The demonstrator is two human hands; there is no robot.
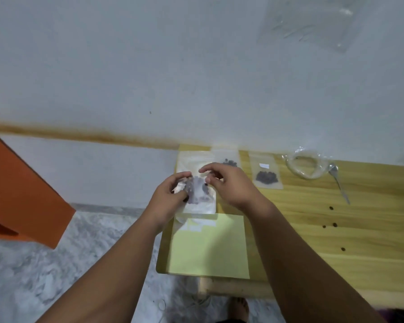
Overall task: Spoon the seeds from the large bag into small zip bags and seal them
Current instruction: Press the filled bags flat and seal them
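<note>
Forearms reached in from the bottom edge, over a pale yellow sheet (pixel 208 250) on the wooden table (pixel 371 264). Left hand (pixel 173 191) gripped a small zip bag (pixel 198 192) of dark seeds, fingers curled round its left side, above a stack of empty bags (pixel 194 159). Right hand (pixel 229 183) was at the bag's upper right corner, thumb against it; pinching or merely touching could not be told through the blur. Two filled bags (pixel 267 176) lay behind. Large bag (pixel 306 164) sat rolled open to the right, spoon (pixel 338 183) just beside it, loose seeds (pixel 331 208) nearer.
</note>
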